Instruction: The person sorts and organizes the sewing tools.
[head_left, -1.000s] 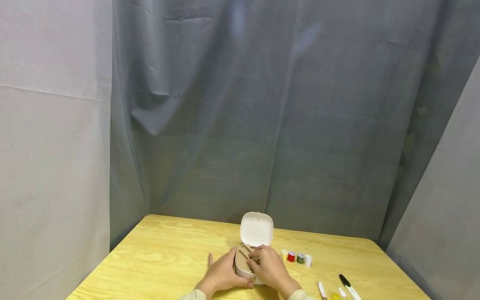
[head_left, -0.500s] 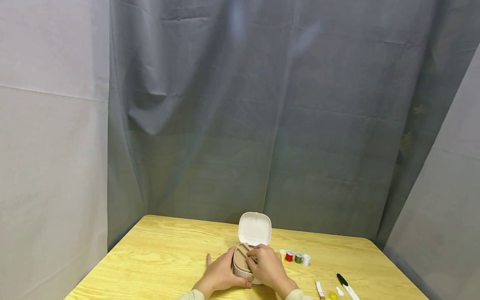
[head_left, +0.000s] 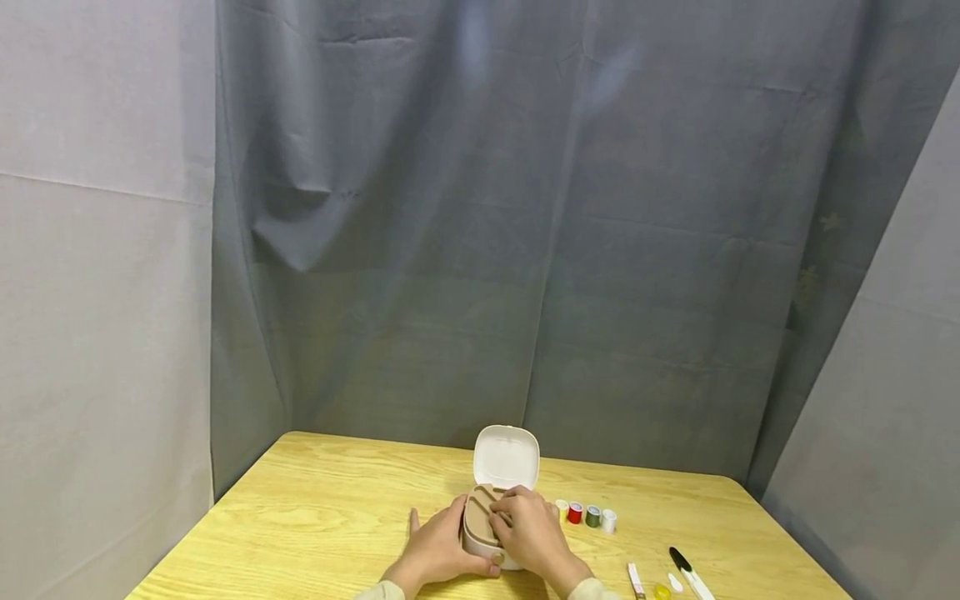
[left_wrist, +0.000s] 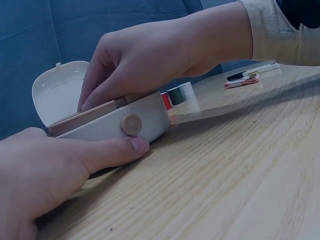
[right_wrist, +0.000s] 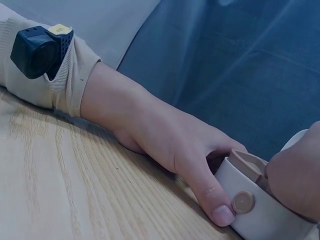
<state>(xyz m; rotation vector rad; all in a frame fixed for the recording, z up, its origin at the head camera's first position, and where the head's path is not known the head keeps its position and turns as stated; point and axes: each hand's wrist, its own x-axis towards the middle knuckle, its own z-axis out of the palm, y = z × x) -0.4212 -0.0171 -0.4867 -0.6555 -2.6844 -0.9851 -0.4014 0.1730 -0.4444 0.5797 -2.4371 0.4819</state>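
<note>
A small white box [left_wrist: 152,117] with a round tan button [left_wrist: 131,124] on its front stands on the table, its white lid [head_left: 506,457] swung up at the back. A light brown slotted tray [head_left: 481,517] sits in the box, its edge a little above the rim in both wrist views. My left hand [head_left: 438,550] grips the box from the left, thumb along the front beside the button. From the right, my right hand [head_left: 534,533] reaches over the box with curled fingers and pinches the tray; its fingertips are partly hidden.
Thread spools in yellow, red [head_left: 575,512], green [head_left: 593,517] and white [head_left: 609,522] stand in a row right of the box. Nearer on the right lie a small white-and-pink item [head_left: 636,580], a yellow round piece [head_left: 662,592], a small white piece [head_left: 675,582] and a black-and-white tool [head_left: 690,572].
The brown tray has risen slightly out of the box at its left side. Both hands keep their places on box and tray; the head view has shifted a little.
</note>
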